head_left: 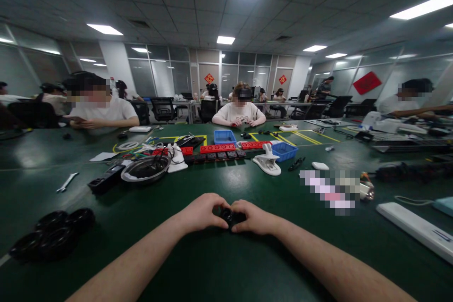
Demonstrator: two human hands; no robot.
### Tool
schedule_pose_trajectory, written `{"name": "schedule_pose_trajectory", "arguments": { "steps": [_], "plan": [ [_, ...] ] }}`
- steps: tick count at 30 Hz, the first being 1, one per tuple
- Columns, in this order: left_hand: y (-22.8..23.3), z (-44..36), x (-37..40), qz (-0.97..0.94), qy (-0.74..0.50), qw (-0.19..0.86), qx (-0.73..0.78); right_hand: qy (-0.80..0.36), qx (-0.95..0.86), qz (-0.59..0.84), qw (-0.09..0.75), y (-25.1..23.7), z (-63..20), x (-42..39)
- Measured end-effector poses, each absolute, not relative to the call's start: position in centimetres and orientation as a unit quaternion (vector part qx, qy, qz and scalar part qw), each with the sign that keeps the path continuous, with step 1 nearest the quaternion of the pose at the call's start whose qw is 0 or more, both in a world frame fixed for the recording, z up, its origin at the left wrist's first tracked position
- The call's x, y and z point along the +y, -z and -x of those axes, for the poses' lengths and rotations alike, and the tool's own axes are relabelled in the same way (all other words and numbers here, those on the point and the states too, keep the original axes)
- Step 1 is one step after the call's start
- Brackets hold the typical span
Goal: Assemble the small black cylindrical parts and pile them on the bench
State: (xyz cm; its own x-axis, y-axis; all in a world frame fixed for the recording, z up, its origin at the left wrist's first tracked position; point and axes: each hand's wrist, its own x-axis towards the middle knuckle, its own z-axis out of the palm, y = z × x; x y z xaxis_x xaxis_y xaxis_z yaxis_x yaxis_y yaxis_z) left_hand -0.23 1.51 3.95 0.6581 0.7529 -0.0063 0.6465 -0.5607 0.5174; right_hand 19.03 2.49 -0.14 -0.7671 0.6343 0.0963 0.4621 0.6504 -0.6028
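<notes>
Head view: both bare forearms stretch forward over the dark green table (219, 269) and meet at its near middle. Left hand (200, 213) and right hand (253, 218) curl inward, knuckles up, fingertips touching a small black part (230, 217) held between them; each grip is clenched on it, and its shape is mostly hidden. Round glossy black caps (53, 235) lie clustered at near left. Farther off stand a shallow metal bowl (146, 169), a flat wrench (67, 182), red blocks (217, 148) and a white bar (415, 230) at right.
</notes>
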Motion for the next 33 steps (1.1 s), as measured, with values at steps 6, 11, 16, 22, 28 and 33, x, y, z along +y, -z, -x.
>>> {"name": "schedule_pose_trajectory", "arguments": {
  "steps": [6,11,16,22,28,33],
  "plan": [
    [-3.7,-0.1,1.3,-0.863,-0.1,0.253,0.425,-0.279,-0.869,0.365,0.184,1.0,-18.7,2.5],
    [-3.8,-1.2,0.1,-0.837,-0.1,0.178,0.508,-0.248,-0.842,0.439,0.19,1.5,-18.2,1.9],
    [-3.9,-2.9,-1.1,-0.807,-0.088,0.046,0.582,-0.108,-0.829,0.518,0.181,1.8,-17.0,0.7],
    [-4.0,-2.8,-1.0,-0.82,-0.088,0.03,0.565,-0.07,-0.836,0.501,0.212,1.4,-17.0,0.3],
    [-3.8,-1.0,0.0,-0.865,-0.131,0.144,0.463,-0.252,-0.875,0.367,0.189,0.9,-18.6,1.6],
    [-4.0,-0.3,0.4,-0.881,-0.115,0.19,0.417,-0.293,-0.878,0.342,0.163,0.3,-19.1,2.1]
  ]
}}
